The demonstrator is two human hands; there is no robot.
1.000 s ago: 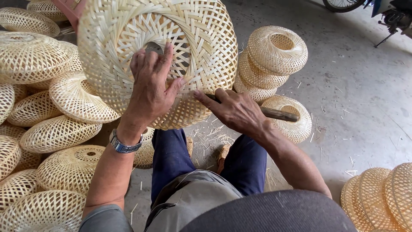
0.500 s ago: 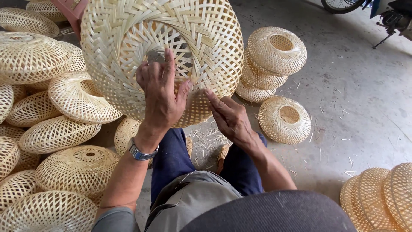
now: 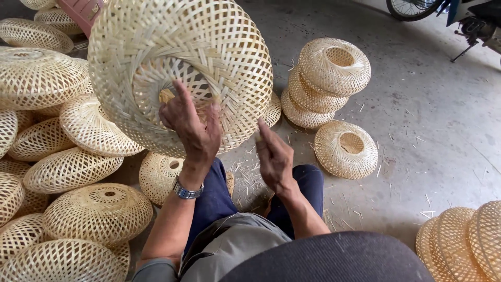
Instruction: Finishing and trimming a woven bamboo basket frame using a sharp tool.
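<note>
Your seat: you're sitting low, knees apart in dark blue trousers, so the work hangs over your lap and the trimmings drop between your legs.
Left hand: your left hand, wristwatch on the wrist, is raised with the fingers pushed into the hollowed middle of the big woven bamboo shade; that grip is closed on the weave at the inner rim, which is what keeps the shade tilted towards you.
Woven bamboo shade: it sits in the air above your knees, touching nothing but your left hand, its hollowed face turned at you so the central hole is easy to see.
Right hand: your right hand hovers just beside the shade's lower edge, fingers drawn together in a narrow pinch; whether something thin sits in that grip I cannot tell.
Floor by your feet: short bamboo slivers lie scattered on the concrete floor, right under where you work.
Left pile: a crowd of finished shades lies heaped within arm's reach at your left.
Right corner: more woven pieces lean together at the lower right.
Further out: a single shade lies hole up, and behind it a neat stack of shades, nested to save room.
Far edge: a parked two-wheeler stands well apart.
</note>
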